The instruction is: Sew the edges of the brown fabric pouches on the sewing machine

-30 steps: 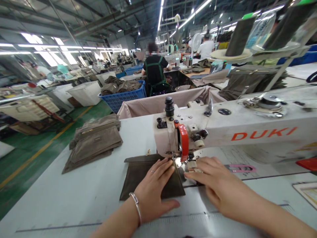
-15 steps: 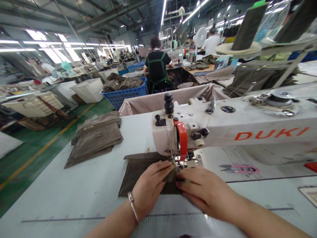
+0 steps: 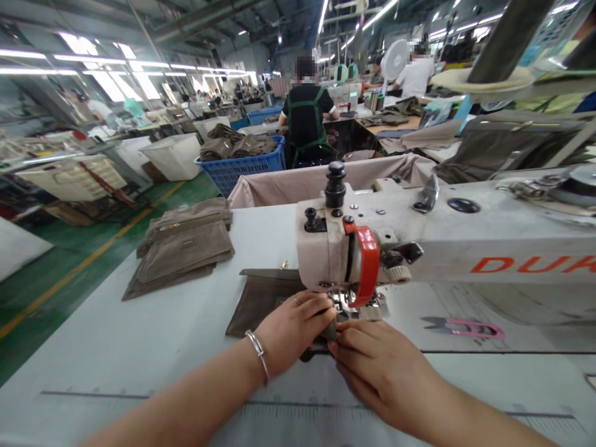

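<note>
A dark olive fabric piece (image 3: 261,304) lies on the sewing table, its right part beneath the head of a white sewing machine (image 3: 321,254). A small gold zipper pull (image 3: 284,265) shows at its far edge. My left hand (image 3: 298,326), wearing a bracelet, has its fingers bent and closed on the fabric, just left of the presser foot. Fingertips of my right hand (image 3: 384,372) pinch the near edge of the same fabric, which is folded up between both hands. The needle point is hidden behind the fingers and the red guard (image 3: 367,267).
Pink-handled thread snips (image 3: 470,328) lie right of the machine head. A stack of olive pouches (image 3: 186,245) rests at the table's left. Behind are a cloth-lined bin (image 3: 274,186), a blue basket (image 3: 246,167) of pouches and a seated co-worker (image 3: 307,118).
My left fingers have curled in, and the fabric's near edge is now lifted and bunched between my hands. The view has shifted, so the machine appears farther right.
</note>
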`<state>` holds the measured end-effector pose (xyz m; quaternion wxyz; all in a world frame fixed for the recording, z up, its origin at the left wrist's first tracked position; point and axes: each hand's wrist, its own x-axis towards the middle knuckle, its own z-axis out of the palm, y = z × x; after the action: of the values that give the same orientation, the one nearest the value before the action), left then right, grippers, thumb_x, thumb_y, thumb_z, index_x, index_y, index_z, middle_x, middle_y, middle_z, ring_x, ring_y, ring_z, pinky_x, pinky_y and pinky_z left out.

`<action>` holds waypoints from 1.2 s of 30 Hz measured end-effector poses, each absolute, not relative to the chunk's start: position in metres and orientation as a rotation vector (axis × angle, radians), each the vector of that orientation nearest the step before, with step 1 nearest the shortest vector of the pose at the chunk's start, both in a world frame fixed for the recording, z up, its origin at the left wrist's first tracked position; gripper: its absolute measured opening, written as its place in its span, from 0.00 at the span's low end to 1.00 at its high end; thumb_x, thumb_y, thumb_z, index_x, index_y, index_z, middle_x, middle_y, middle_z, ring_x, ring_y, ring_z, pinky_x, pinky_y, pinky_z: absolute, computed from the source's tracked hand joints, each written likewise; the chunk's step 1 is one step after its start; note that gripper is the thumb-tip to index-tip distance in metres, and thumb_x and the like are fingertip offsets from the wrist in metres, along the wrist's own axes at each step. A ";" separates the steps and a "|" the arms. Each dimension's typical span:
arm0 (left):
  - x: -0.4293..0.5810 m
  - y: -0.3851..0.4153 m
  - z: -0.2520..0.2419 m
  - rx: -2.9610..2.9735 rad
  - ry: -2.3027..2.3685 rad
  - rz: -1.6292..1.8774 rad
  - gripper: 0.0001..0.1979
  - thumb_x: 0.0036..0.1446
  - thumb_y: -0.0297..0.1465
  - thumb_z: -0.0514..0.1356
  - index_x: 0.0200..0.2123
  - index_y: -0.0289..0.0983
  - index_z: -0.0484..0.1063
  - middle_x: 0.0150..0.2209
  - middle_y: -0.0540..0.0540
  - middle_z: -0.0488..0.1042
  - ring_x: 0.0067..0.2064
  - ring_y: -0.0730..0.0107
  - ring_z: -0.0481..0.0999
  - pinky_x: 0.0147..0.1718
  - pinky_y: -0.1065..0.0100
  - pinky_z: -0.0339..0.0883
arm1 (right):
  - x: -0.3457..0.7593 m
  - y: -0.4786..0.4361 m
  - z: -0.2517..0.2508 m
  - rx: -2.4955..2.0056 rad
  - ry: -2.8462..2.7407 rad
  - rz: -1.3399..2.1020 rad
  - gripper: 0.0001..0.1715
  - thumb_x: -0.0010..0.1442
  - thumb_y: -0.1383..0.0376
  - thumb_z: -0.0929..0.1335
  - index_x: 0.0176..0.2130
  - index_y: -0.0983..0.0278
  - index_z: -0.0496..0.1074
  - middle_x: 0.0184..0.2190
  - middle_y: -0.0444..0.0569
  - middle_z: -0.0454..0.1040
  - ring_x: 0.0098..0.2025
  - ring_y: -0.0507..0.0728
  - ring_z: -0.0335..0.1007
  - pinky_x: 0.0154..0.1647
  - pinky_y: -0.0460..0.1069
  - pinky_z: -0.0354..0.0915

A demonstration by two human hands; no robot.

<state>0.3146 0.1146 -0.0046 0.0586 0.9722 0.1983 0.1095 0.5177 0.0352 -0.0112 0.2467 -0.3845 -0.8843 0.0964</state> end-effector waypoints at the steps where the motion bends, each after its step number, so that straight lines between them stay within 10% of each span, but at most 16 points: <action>1: 0.314 0.114 -0.006 2.954 0.611 0.359 0.17 0.62 0.25 0.56 0.54 0.35 0.64 0.52 0.42 0.70 0.57 0.61 0.67 0.59 0.58 0.61 | 0.518 0.036 -0.012 -1.058 -2.410 0.265 0.13 0.64 0.70 0.61 0.43 0.63 0.72 0.39 0.51 0.74 0.48 0.58 0.68 0.47 0.54 0.65; 36: 0.319 0.098 -0.012 2.936 0.535 0.567 0.08 0.65 0.24 0.51 0.42 0.32 0.70 0.39 0.46 0.74 0.42 0.68 0.72 0.45 0.63 0.69 | 0.533 0.039 -0.016 -1.072 -2.394 0.335 0.15 0.60 0.71 0.62 0.47 0.63 0.69 0.49 0.50 0.71 0.47 0.60 0.65 0.47 0.59 0.61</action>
<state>0.3191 0.0978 -0.0122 0.0520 0.9652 0.1760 0.1864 0.5331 0.0389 -0.0157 0.2462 -0.3930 -0.8774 0.1229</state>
